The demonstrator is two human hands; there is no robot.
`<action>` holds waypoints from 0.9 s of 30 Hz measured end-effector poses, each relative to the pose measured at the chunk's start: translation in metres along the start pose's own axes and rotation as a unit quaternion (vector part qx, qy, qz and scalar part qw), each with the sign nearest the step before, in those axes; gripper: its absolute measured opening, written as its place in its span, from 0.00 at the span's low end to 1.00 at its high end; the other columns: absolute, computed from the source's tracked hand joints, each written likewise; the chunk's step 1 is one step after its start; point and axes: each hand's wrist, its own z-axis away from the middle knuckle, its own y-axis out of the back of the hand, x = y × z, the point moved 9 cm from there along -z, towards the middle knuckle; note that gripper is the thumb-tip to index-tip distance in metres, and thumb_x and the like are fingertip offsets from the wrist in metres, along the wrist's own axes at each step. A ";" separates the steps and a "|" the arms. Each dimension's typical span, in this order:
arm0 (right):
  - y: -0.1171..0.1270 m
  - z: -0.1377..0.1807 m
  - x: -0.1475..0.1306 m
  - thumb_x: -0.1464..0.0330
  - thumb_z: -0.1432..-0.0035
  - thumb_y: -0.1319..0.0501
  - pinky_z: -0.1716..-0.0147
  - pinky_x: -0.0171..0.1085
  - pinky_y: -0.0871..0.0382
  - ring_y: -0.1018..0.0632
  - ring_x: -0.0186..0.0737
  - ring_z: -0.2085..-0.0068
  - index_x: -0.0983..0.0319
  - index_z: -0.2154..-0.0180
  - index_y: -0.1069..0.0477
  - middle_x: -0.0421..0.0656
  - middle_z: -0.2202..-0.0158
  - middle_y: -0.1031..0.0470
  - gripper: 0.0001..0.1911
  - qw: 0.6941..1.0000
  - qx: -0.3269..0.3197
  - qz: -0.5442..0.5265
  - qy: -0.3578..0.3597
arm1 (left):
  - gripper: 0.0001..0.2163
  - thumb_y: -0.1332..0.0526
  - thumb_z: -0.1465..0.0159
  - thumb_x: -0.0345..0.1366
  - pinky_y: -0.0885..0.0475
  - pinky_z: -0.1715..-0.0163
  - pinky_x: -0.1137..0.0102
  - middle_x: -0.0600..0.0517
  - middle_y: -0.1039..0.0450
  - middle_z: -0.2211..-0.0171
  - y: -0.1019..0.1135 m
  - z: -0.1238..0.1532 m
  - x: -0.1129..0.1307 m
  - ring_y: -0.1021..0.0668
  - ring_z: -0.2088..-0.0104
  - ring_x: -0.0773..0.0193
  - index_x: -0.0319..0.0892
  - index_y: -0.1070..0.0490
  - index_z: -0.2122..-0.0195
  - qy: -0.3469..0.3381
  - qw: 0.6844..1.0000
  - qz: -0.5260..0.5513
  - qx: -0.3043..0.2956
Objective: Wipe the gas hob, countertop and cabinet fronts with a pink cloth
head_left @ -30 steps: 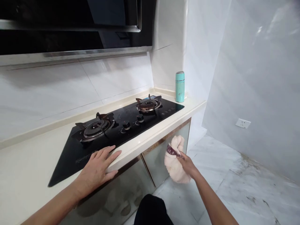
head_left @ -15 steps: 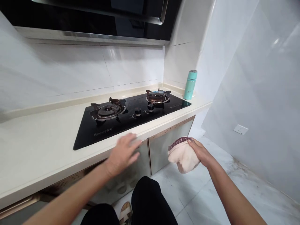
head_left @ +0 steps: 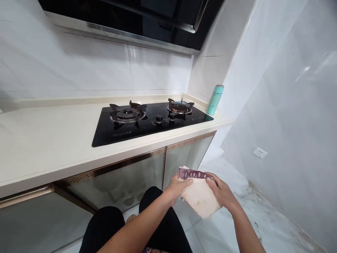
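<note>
A cream cloth with a purple patterned band along its top is held in front of me, below the counter's front edge. My left hand grips its left side, thumb lying across the front. On the other side my right hand has hold of the upper right corner, its fingers curled over the purple band. The cloth hangs fairly flat between both hands, with a faint yellowish stain near its middle.
A black gas stove with two burners is set into the cream counter. At its far right stands a mint-green flask. A range hood overhangs the stove, and glass-fronted cabinets lie below. A wall socket is at right.
My left hand has come from near the stove's front edge to the cloth and taken hold of its left side. The cloth, crumpled in my right hand before, is now spread flatter and lower.
</note>
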 end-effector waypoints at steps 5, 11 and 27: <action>-0.017 0.024 0.022 0.43 0.44 0.34 0.50 0.46 0.25 0.20 0.52 0.51 0.59 0.46 0.25 0.46 0.52 0.19 0.33 0.990 -0.138 -0.024 -0.035 | 0.28 0.20 0.55 0.51 0.28 0.63 0.70 0.53 0.23 0.66 0.011 0.003 0.027 0.22 0.67 0.64 0.41 0.26 0.61 -0.081 0.993 -0.079 0.029; -0.013 0.033 0.039 0.46 0.44 0.31 0.60 0.41 0.25 0.22 0.46 0.58 0.58 0.41 0.29 0.44 0.56 0.21 0.35 0.989 -0.128 -0.047 -0.055 | 0.25 0.22 0.51 0.47 0.29 0.61 0.71 0.53 0.24 0.64 -0.006 0.014 0.041 0.23 0.63 0.64 0.41 0.26 0.58 -0.102 0.991 -0.080 -0.025; -0.035 0.020 0.040 0.38 0.42 0.37 0.54 0.45 0.25 0.21 0.51 0.55 0.58 0.57 0.23 0.47 0.60 0.18 0.30 0.965 0.022 -0.261 -0.023 | 0.07 0.35 0.47 0.31 0.33 0.47 0.67 0.48 0.28 0.50 -0.058 0.031 0.033 0.27 0.48 0.57 0.42 0.26 0.65 -0.090 0.956 -0.193 -0.202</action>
